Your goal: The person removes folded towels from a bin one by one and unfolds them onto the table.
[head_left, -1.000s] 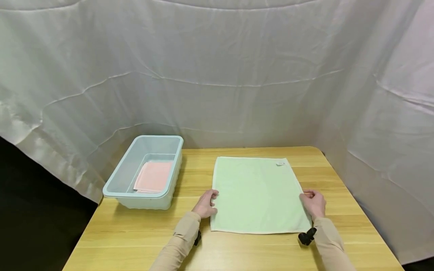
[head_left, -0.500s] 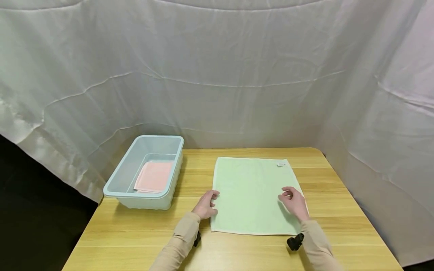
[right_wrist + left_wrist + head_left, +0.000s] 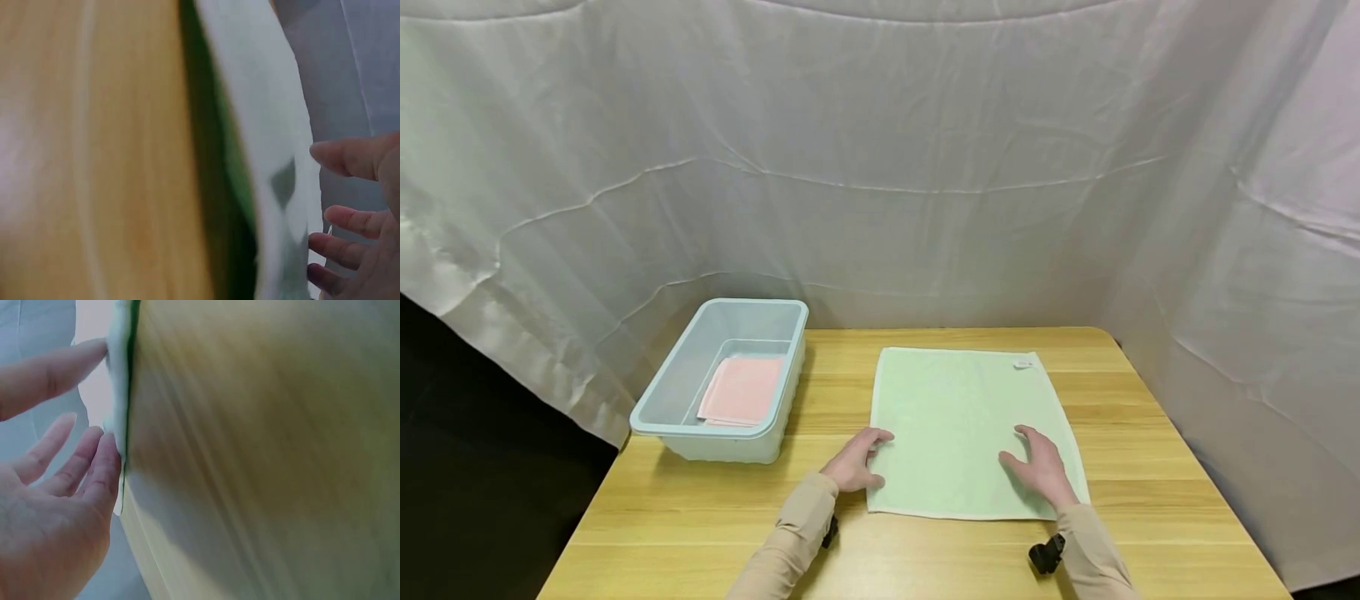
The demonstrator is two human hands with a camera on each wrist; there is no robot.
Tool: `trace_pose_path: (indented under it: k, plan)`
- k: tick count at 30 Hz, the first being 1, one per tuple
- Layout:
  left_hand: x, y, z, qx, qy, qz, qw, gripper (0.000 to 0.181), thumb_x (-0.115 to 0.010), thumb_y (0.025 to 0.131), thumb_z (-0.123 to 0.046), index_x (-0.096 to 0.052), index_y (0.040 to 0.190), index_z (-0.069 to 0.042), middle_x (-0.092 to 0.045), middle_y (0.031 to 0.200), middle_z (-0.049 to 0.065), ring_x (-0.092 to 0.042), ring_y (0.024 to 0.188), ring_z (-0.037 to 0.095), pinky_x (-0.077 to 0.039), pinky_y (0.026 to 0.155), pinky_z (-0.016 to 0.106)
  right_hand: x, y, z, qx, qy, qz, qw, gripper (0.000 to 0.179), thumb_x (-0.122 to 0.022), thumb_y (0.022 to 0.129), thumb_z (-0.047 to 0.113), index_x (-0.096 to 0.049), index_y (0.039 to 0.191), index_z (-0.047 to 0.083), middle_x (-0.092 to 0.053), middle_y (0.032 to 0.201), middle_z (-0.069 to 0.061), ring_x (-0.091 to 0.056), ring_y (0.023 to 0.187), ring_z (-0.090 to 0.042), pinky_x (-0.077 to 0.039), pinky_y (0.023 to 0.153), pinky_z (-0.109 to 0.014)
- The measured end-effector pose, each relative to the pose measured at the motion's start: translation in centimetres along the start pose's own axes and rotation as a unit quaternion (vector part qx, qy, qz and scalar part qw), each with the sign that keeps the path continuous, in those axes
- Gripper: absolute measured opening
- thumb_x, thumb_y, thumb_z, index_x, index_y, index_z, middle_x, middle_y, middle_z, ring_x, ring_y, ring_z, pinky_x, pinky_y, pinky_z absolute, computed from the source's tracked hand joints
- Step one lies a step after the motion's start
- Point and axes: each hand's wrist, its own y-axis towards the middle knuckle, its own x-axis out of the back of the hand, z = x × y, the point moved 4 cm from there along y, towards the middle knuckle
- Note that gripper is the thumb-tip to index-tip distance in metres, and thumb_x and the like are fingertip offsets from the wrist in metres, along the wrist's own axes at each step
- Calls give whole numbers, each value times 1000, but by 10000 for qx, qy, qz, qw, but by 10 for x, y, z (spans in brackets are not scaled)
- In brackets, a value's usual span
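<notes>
Grip, left hand (image 3: 853, 462): one of two hands; thumb and fingers are parted widely at the left edge of the green cloth (image 3: 958, 425); whether the hem is touched can hardly be told from the dim left wrist view.
Grip, right hand (image 3: 1041, 468): set wide as well; thumb and fingers are spread over the right half of the green cloth, and a shadow is cast on the fabric.
Cloth on worktop: one; spread out flat, roughly square, soft and matt, bordered by a whitish hem.
White tag (image 3: 1022, 364): one; small, placed near the far right corner of the green cloth.
Tub (image 3: 718, 450): one; pale blue plastic, rectangular with rounded corners and rippled sides, stood to the left, well apart from the green cloth.
Pink cloth (image 3: 741, 390): folded into a near rectangle inside the tub; layers are shown at its near edge.
Worktop (image 3: 955, 558): one; wood-grained in yellowish bands.
Sleeves (image 3: 790, 529): two, beige; a black device (image 3: 1047, 555) is worn at each wrist.
Curtain (image 3: 880, 208): grey, creased fabric, hung behind the worktop.
</notes>
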Motion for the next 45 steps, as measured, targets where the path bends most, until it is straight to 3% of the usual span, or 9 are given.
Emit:
trace_pose_path:
  k: [7,11,17,25,45]
  plan:
    - [-2,0,-2,-234,-24,218,9995,66,-75,80,8,-45,139,5,-48,143,25,-50,132,44,-45,111,52,-3,1,-15,-391,308,477,9976,89,-57,101,36,-2,156,-10,-13,163,-33,-11,148,-58,-15,122,-66]
    - [-3,1,-5,-466,172,200,9986,65,-75,81,4,-46,139,4,-50,142,25,-51,130,44,-47,109,49,-1,4,-22,-440,449,547,9965,100,-57,101,39,12,155,-8,-7,165,-31,-1,145,-64,-8,119,-72]
    - [-8,9,-7,-185,295,243,9991,67,-77,81,-1,-47,141,-1,-50,145,22,-51,132,42,-45,110,53,2,11,-32,-134,30,508,9986,100,-57,100,40,8,154,-13,-6,162,-36,-3,148,-58,1,121,-70]
    - [-15,18,-14,-56,350,362,9987,68,-77,82,-4,-47,143,-6,-49,148,19,-48,137,37,-43,113,53,10,18,-46,156,-154,294,9993,100,-60,97,41,0,154,-15,-7,161,-39,-7,149,-56,1,119,-72]
    - [-34,47,-25,-40,407,370,9985,72,-79,83,-5,-44,146,-7,-49,151,15,-47,141,34,-40,117,49,38,30,-74,-193,193,541,9982,97,-56,99,48,-2,158,-8,11,163,-34,6,146,-63,4,117,-75]
